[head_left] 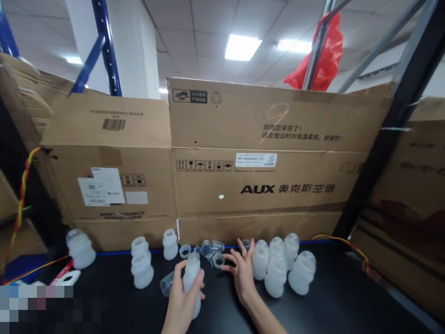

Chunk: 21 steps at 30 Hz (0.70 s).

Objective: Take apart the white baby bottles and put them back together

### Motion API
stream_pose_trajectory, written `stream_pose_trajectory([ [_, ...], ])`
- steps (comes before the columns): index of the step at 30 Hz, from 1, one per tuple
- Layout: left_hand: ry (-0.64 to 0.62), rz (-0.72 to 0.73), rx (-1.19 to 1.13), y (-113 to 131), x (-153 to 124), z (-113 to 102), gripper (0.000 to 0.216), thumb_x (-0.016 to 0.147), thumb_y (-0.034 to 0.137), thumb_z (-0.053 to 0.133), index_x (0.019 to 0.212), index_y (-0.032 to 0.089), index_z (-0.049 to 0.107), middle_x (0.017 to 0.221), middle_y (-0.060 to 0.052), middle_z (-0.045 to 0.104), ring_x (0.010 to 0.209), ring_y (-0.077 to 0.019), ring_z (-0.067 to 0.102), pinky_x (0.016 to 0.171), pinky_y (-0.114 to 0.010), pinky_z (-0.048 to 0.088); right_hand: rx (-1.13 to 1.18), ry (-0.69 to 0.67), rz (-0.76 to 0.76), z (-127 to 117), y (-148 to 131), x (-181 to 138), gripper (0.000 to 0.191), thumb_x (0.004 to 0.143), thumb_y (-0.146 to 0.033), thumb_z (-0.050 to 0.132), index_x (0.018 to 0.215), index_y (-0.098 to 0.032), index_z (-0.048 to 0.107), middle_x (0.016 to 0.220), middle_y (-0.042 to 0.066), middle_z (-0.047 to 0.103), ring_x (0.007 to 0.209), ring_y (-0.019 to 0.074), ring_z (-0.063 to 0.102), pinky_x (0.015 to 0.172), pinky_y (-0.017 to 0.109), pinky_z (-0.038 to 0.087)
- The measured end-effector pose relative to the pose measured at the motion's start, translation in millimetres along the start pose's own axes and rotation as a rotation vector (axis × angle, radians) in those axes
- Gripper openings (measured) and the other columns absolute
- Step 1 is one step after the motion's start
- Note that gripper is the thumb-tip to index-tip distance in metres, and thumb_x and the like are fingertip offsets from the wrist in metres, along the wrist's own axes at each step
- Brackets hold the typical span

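Observation:
My left hand [184, 292] is wrapped round a milky white plastic bottle [193, 273], held upright just above or on the black tabletop. To its right, my right hand [242, 269] is spread with nothing in its fingers. Its fingertips are close to a clear ring-shaped collar [219, 260], and I cannot tell whether they touch it. Small clear caps [206, 247] lie loose between the hands toward the back. A clear cup-like cover [167, 283] rests on its side, partly behind my left hand.
Several capped bottles [277, 273] stand grouped on the right. Uncapped bottles [142, 264] stand left of centre, another bottle [80, 249] at far left near a white-and-red object [67, 278]. Tall cardboard panels [257, 185] wall off the back of the black table [125, 311]. Dark posts rise at both sides.

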<state>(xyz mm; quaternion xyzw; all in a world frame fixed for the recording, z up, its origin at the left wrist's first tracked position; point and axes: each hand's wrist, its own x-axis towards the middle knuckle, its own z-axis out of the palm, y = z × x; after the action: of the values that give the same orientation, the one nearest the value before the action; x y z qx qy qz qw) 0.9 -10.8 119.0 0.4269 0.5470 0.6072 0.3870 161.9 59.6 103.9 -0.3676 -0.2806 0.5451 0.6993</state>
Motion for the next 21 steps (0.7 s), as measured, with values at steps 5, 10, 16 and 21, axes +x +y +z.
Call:
stream_pose_trajectory([
  [5, 0.023, -0.085, -0.223, 19, -3, -6, 0.071, 0.083, 0.065, 0.066, 0.139, 0.031, 0.038, 0.096, -0.003, 0.073, 0.046, -0.0141, 0.065, 0.046, -0.027, 0.055, -0.053, -0.003, -0.006, 0, 0, -9, 0.124, 0.075, -0.04, 0.083, 0.161, -0.055, -0.006, 0.17, 0.01, 0.016, 0.092, 0.0236, 0.075, 0.068, 0.046, 0.069],
  [10, -0.132, -0.065, -0.286, 9, -2, -9, 0.066, 0.088, 0.064, 0.063, 0.139, 0.029, 0.039, 0.095, -0.003, 0.072, 0.048, -0.0174, 0.067, 0.045, -0.029, 0.054, -0.042, 0.022, -0.022, 0, -1, -8, 0.125, 0.077, -0.036, 0.079, 0.159, -0.055, -0.013, 0.172, 0.008, 0.001, 0.101, 0.025, 0.074, 0.074, 0.045, 0.069],
  [16, -0.181, -0.044, -0.348, 1, -1, -12, 0.053, 0.088, 0.057, 0.063, 0.127, 0.024, 0.049, 0.097, -0.005, 0.073, 0.054, -0.017, 0.068, 0.052, -0.029, 0.055, -0.031, 0.01, -0.033, -6, 6, 0, 0.12, 0.079, -0.039, 0.076, 0.161, -0.053, -0.009, 0.173, 0.002, -0.004, 0.117, 0.0279, 0.068, 0.08, 0.045, 0.068],
  [21, -0.17, -0.119, -0.445, 0, 6, -17, 0.047, 0.079, 0.057, 0.065, 0.105, 0.018, 0.063, 0.082, -0.003, 0.071, 0.055, -0.0178, 0.068, 0.05, -0.027, 0.052, -0.057, 0.001, -0.049, -8, 8, 0, 0.116, 0.077, -0.044, 0.078, 0.164, -0.049, 0.001, 0.173, 0.002, -0.004, 0.125, 0.0303, 0.063, 0.084, 0.043, 0.067],
])
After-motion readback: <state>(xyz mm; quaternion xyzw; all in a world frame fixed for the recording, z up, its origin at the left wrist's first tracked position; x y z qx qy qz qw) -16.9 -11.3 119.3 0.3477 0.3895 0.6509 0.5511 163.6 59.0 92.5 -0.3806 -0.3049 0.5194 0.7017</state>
